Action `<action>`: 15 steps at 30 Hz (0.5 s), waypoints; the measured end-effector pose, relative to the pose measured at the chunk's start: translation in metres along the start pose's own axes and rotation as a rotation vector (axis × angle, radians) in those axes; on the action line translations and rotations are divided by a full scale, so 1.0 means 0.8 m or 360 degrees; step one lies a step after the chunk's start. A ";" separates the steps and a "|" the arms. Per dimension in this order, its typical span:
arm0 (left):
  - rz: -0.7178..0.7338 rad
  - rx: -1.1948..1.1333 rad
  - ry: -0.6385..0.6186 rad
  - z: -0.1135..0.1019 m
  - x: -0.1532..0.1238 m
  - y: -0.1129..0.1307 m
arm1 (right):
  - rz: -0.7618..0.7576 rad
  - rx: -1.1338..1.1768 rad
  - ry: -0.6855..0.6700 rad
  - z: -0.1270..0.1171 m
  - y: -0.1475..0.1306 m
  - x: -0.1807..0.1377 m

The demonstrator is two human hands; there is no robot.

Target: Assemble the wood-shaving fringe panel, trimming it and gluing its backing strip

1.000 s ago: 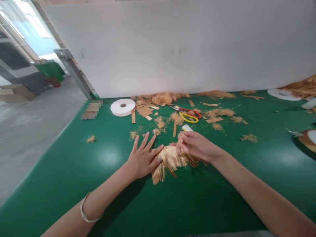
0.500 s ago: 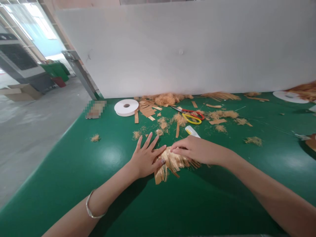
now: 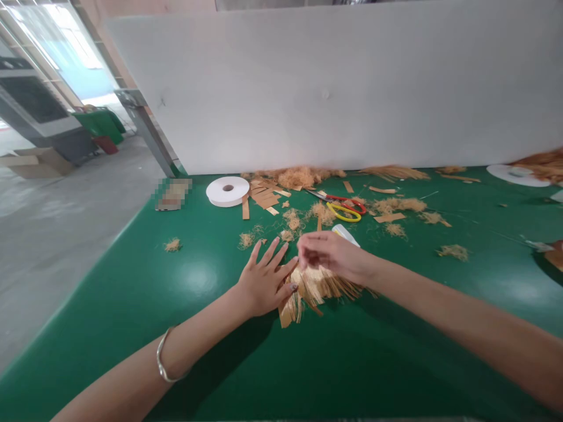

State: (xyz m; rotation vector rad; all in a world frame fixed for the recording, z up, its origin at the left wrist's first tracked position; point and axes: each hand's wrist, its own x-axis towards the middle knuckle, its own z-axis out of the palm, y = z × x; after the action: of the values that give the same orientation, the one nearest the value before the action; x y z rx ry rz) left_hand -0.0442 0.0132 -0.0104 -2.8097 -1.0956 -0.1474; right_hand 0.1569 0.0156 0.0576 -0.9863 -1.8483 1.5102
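On the green table (image 3: 132,328), near its middle, the left hand (image 3: 264,281) lies flat with its fingers (image 3: 275,251) spread wide, palm pressing down on the left edge of a fan of tan fibre strands (image 3: 316,287). The right hand (image 3: 328,253) hovers just over the top of that fan, its fingertips (image 3: 303,258) drawn together in a narrow pinch; whether a strand sits between them cannot be told, since the hand is blurred. The fan itself lies on the table between the two hands, its strands splayed to the right and one end bound by a tan strip (image 3: 285,313) that pokes out below the left palm.

Just behind the right hand rests a small white tube (image 3: 347,233), partly hidden. Farther back lie scissors (image 3: 343,206) with red and yellow handles, a white tape roll (image 3: 227,191), cut tan strips (image 3: 264,199) and scattered tufts of fibre (image 3: 299,176) along the wall (much trimming waste, by the look of it). A bracelet (image 3: 162,362) circles the left wrist.

Judging by how things lie, the strands are already gathered and fixed at one end, while the loose ends are uneven and untidy, so the arranging seems only partly done
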 end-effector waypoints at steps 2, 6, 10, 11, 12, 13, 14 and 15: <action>-0.0016 0.0006 -0.0036 -0.002 0.001 0.001 | -0.0220 -0.0335 0.0266 -0.001 0.013 0.000; -0.0032 -0.0007 -0.0065 -0.005 0.001 0.002 | -0.0630 -0.1319 0.0180 -0.001 0.034 -0.001; -0.0053 -0.0043 -0.0068 -0.004 0.000 0.002 | -0.0736 -0.2252 0.0097 -0.004 0.040 0.004; -0.0055 -0.0047 -0.0065 -0.004 -0.001 0.001 | -0.0658 -0.2382 0.0104 -0.006 0.039 0.007; -0.0052 -0.0047 -0.0058 -0.003 -0.001 0.001 | -0.0527 -0.2450 0.0104 -0.009 0.036 0.010; -0.0046 -0.0045 -0.0050 -0.003 -0.001 0.000 | -0.0353 -0.2442 0.0095 -0.014 0.032 0.012; -0.0038 -0.0042 -0.0041 -0.002 -0.002 0.000 | -0.0156 -0.2340 0.0046 -0.020 0.026 0.014; -0.0032 -0.0040 -0.0035 -0.002 -0.002 0.000 | 0.0045 -0.2143 -0.0067 -0.027 0.021 0.015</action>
State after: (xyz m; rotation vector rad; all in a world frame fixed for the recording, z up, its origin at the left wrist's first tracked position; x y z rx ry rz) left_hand -0.0456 0.0121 -0.0091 -2.8299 -1.1351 -0.1336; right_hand 0.1700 0.0391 0.0458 -1.4676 -2.8534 0.0683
